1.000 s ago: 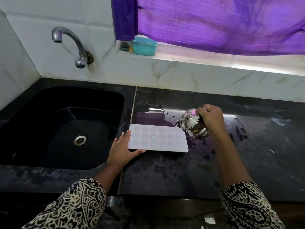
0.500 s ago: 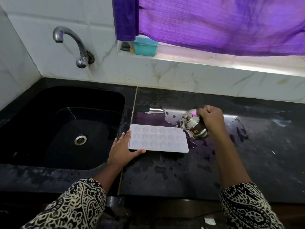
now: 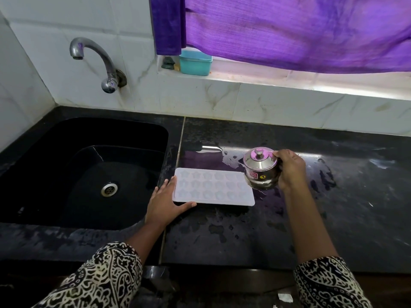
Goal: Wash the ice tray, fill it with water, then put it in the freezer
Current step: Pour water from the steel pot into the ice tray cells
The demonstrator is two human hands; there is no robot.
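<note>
The white ice tray is laid flat on the wet black table, just right of the sink. Its left edge is touched by the left hand, fingers straight and thumb stretched along the near edge. A small steel pot with a lid is gripped by the right hand, fingers curled round its right side, at the far right corner of the tray. Whether the pot rests on the table cannot be told. A tap is fixed on the far wall, and a teal box is seen under a purple curtain
</note>
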